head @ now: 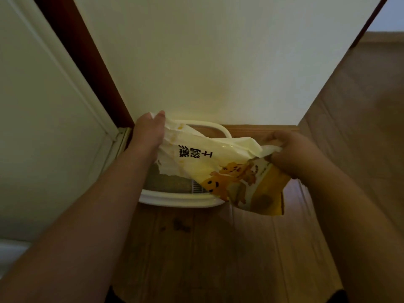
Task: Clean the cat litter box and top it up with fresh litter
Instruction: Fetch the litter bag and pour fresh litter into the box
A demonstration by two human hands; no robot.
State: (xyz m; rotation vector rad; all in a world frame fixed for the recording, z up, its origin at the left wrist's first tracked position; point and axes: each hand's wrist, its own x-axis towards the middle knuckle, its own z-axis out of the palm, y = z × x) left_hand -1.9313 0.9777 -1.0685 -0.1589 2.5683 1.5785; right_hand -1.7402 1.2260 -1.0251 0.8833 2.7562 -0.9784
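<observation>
Litter bag (218,162) between both hands' fingers (157,119)

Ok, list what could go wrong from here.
1. The bag is held over the box with its lower end past the front rim; litter could spill onto the floor, where a few bits already lie.
2. The left hand and right hand grip only crumpled ends; the bag might slip or dump too fast.

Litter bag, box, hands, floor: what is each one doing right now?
Litter bag: limp, crumpled, held over the box.
Litter box: on the floor by the wall, grey litter inside.
Left hand: grips one bag end.
Right hand: grips the other end.
Floor: a few scattered crumbs.
</observation>
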